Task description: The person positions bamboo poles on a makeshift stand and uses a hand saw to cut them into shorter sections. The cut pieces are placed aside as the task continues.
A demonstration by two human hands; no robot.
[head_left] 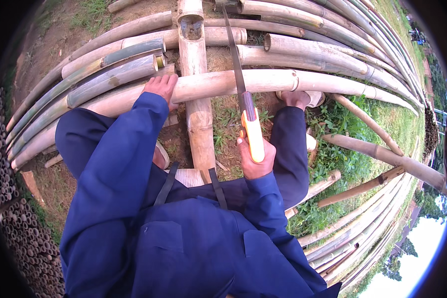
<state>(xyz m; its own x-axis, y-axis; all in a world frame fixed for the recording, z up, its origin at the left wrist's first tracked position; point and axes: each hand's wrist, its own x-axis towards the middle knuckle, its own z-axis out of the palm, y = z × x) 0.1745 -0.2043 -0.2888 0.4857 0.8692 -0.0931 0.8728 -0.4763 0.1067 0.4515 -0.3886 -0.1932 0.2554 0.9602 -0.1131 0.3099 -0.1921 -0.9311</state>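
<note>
A long pale bamboo pole (pixel 273 80) lies crosswise in front of me, over a thicker upright-lying bamboo length (pixel 199 121). My left hand (pixel 162 90) is closed over the pole, left of where the two cross. In my right hand (pixel 259 161) is the yellow handle of a handsaw (pixel 254 136), with the fingers wrapped round it. Its long narrow blade points away from me and passes above the pole, to the right of the crossing. Whether the teeth touch the bamboo I cannot tell.
More bamboo poles (pixel 114 72) lie beyond on the left, and several others (pixel 323 57) on the right. Leaning poles (pixel 382 156) stand over green weeds at the right. Stacked cut bamboo (pixel 27 238) fills the left rim. My sandalled foot (pixel 298 99) is close beside the pole.
</note>
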